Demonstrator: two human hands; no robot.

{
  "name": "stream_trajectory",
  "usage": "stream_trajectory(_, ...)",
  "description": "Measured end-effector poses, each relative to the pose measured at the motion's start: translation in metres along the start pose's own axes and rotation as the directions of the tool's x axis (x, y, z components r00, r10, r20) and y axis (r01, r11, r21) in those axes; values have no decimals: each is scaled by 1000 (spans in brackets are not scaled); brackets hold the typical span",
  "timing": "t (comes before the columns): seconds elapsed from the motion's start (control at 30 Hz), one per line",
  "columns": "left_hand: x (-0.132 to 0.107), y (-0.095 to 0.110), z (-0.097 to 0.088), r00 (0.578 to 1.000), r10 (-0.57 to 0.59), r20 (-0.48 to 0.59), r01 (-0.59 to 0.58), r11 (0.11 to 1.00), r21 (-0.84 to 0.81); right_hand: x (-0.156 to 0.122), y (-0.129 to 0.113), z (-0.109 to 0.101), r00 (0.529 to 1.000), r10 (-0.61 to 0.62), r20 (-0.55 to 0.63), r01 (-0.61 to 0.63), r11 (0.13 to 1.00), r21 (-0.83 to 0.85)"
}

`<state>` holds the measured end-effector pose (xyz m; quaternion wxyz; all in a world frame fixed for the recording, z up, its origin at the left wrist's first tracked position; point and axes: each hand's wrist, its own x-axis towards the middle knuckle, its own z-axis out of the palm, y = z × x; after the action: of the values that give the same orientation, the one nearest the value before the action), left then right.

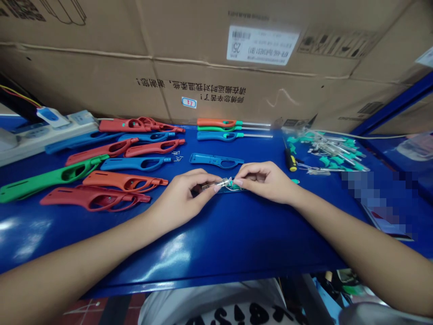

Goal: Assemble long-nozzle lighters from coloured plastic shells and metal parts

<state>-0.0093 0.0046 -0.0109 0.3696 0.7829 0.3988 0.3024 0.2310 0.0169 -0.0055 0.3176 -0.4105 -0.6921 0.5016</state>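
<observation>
My left hand point(187, 194) is closed, its thumb and fingers around a clear, tube-like lighter fuel tank point(221, 183) with a shiny end. My right hand point(267, 183) pinches at the green end with thin white wires point(233, 184) beside the tank; its fingertips partly hide what they grip. Under the hands lies a blue strip of plastic, mostly covered. Just beyond them is a blue half shell of a gas lighter point(216, 160), lying with its inner side up. Small silver screws point(177, 156) lie to its left.
Red, blue, orange and green lighter shells point(111, 180) lie at left, near a power strip point(64, 131). Lighters with metal tubes point(233, 123) lie at the back. A yellow-black screwdriver point(290, 160) and a pile of green-and-clear parts point(334, 149) are at right. A cardboard box point(189, 67) stands behind.
</observation>
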Motion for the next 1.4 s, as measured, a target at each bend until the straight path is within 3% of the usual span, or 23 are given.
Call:
stream_trajectory(0.3, 0, 1, -1, 1000, -10, 8, 10, 1000, -6, 0, 0, 0, 1000, 8, 4, -8, 998, 57)
stream_trajectory(1.17, 0, -2, 2, 999, 42, -8, -42, 999, 15, 0, 1, 0, 1000, -25, 15, 26, 999, -29)
stream_trajectory(1.4, -1, -2, 2, 1000, 8, -10, -8, 1000, 7, -1, 2, 2, 998, -53, 25, 54, 997, -56)
